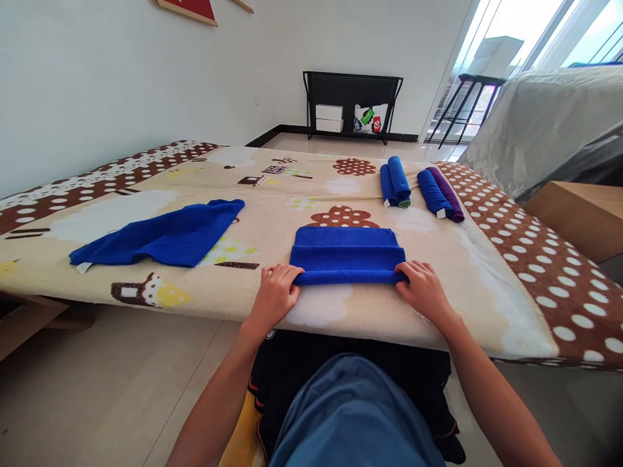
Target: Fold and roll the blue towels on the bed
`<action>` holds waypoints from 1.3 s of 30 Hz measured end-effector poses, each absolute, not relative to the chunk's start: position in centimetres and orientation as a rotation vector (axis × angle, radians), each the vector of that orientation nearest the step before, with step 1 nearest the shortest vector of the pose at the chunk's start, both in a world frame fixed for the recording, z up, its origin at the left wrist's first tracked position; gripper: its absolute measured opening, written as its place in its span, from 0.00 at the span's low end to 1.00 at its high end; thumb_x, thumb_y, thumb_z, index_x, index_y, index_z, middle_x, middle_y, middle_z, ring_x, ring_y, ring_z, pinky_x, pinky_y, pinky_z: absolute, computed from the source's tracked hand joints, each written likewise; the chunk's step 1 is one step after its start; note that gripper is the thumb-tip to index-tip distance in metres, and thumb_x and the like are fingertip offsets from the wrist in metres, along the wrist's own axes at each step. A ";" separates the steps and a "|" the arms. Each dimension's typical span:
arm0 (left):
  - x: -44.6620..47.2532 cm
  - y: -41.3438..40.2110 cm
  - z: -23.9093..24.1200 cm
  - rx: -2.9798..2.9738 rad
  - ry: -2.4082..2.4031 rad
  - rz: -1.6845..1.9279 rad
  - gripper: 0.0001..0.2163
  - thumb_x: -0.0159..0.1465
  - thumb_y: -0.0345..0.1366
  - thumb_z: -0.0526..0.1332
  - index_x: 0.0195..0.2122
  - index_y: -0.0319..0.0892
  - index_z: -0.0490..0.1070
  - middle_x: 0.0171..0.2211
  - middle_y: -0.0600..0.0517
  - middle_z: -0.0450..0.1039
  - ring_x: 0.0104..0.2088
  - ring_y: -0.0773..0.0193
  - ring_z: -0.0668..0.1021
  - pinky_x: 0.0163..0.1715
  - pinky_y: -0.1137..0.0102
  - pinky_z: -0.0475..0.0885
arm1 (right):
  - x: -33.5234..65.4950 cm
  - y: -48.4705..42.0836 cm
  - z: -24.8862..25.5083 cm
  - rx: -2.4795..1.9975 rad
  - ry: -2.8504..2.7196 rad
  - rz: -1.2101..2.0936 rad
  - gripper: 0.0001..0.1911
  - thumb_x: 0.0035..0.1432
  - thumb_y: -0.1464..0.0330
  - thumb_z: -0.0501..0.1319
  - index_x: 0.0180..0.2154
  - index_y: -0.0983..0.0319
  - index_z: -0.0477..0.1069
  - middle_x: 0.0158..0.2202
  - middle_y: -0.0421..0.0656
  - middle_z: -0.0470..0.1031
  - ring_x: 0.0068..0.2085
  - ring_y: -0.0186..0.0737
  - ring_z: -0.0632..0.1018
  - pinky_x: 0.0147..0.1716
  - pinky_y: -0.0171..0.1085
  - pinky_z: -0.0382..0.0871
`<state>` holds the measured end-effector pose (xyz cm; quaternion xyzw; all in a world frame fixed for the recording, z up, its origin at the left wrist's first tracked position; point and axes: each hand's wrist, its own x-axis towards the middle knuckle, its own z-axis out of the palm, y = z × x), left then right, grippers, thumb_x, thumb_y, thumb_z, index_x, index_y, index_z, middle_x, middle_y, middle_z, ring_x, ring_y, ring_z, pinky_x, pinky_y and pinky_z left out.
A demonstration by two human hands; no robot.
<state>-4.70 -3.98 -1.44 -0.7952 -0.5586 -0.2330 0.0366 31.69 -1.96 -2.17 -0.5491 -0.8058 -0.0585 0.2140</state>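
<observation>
A blue towel (pixel 348 253) lies folded in bands on the patterned blanket (pixel 272 194) right in front of me. My left hand (pixel 276 293) grips the towel's near left corner with curled fingers. My right hand (pixel 424 287) pinches the near right corner the same way. The near edge of the towel is rolled or folded over between both hands.
A loose blue towel (pixel 160 237) lies crumpled to the left. Rolled blue towels (pixel 395 181) and a blue and purple pair (pixel 440 193) sit at the far right. A black rack (pixel 351 104) with boxes stands against the far wall. A covered sofa (pixel 545 123) is on the right.
</observation>
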 end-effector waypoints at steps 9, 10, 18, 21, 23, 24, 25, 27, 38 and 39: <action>-2.9 -5.3 0.1 -2.388 -1.788 -0.514 0.17 0.61 0.25 0.52 0.46 0.43 0.74 0.45 0.45 0.79 0.49 0.51 0.77 0.57 0.49 0.62 | 30.6 -3.7 -1.2 -1.630 -2.328 -0.127 0.13 0.61 0.74 0.51 0.38 0.61 0.75 0.39 0.45 0.79 0.44 0.44 0.76 0.48 0.43 0.61; -2.0 -5.4 0.1 -2.380 -1.746 -0.524 0.18 0.62 0.25 0.52 0.49 0.42 0.74 0.48 0.44 0.78 0.51 0.50 0.76 0.59 0.49 0.61 | 29.8 -3.7 -1.2 -1.607 -2.316 -0.160 0.15 0.61 0.74 0.51 0.41 0.61 0.75 0.42 0.46 0.79 0.47 0.45 0.76 0.50 0.43 0.61; 4.3 -4.8 -1.4 -2.657 -1.520 -0.663 0.20 0.74 0.39 0.48 0.63 0.41 0.67 0.62 0.45 0.70 0.63 0.57 0.71 0.67 0.56 0.59 | 23.5 -3.5 -1.6 -1.242 -2.396 0.038 0.22 0.73 0.63 0.48 0.62 0.63 0.67 0.62 0.45 0.71 0.61 0.40 0.72 0.60 0.42 0.62; 2.7 -3.9 -1.9 -2.560 -1.661 -0.672 0.21 0.75 0.42 0.47 0.60 0.41 0.70 0.60 0.45 0.73 0.61 0.56 0.73 0.64 0.55 0.62 | 25.1 -3.0 -2.2 -1.375 -2.335 -0.023 0.26 0.73 0.54 0.48 0.61 0.62 0.68 0.61 0.48 0.71 0.61 0.43 0.72 0.60 0.45 0.62; 0.7 -3.6 -2.2 -2.473 -1.750 -0.684 0.20 0.75 0.43 0.46 0.58 0.42 0.72 0.59 0.45 0.74 0.60 0.55 0.74 0.63 0.55 0.63 | 27.2 -2.7 -2.8 -1.475 -2.273 -0.063 0.26 0.72 0.53 0.48 0.59 0.62 0.70 0.60 0.48 0.73 0.61 0.43 0.73 0.60 0.45 0.62; -0.3 -3.6 -2.2 -2.431 -1.791 -0.691 0.20 0.75 0.43 0.46 0.57 0.42 0.72 0.58 0.44 0.75 0.60 0.55 0.74 0.63 0.55 0.63 | 28.3 -2.6 -3.0 -1.522 -2.245 -0.078 0.26 0.73 0.53 0.48 0.58 0.61 0.71 0.59 0.48 0.73 0.61 0.44 0.73 0.60 0.45 0.62; -1.1 -3.7 -2.3 -2.378 -1.836 -0.697 0.20 0.75 0.43 0.46 0.57 0.42 0.72 0.58 0.44 0.75 0.60 0.54 0.75 0.63 0.54 0.62 | 29.3 -2.6 -3.3 -1.564 -2.221 -0.093 0.26 0.73 0.54 0.47 0.57 0.61 0.72 0.59 0.48 0.73 0.61 0.44 0.73 0.60 0.45 0.62; -2.0 -4.3 -2.2 -2.242 -1.921 -0.700 0.20 0.75 0.42 0.46 0.56 0.42 0.72 0.57 0.43 0.75 0.60 0.50 0.74 0.65 0.47 0.57 | 30.4 -3.0 -3.5 -1.638 -2.179 -0.139 0.25 0.73 0.56 0.47 0.57 0.62 0.72 0.59 0.49 0.73 0.60 0.46 0.73 0.61 0.47 0.61; 5.5 -3.4 -1.7 -2.634 -1.541 -0.616 0.20 0.74 0.38 0.47 0.60 0.39 0.70 0.61 0.43 0.72 0.62 0.55 0.73 0.59 0.57 0.67 | 22.1 -2.9 -2.5 -1.377 -2.333 -0.049 0.23 0.72 0.67 0.46 0.61 0.63 0.69 0.61 0.47 0.71 0.62 0.41 0.72 0.62 0.43 0.62; 5.2 -2.9 -1.8 -2.598 -1.585 -0.618 0.20 0.74 0.40 0.47 0.60 0.39 0.71 0.60 0.42 0.73 0.61 0.55 0.74 0.58 0.57 0.67 | 22.3 -2.4 -2.5 -1.393 -2.322 -0.045 0.23 0.72 0.65 0.46 0.60 0.63 0.70 0.61 0.47 0.72 0.61 0.41 0.73 0.61 0.44 0.63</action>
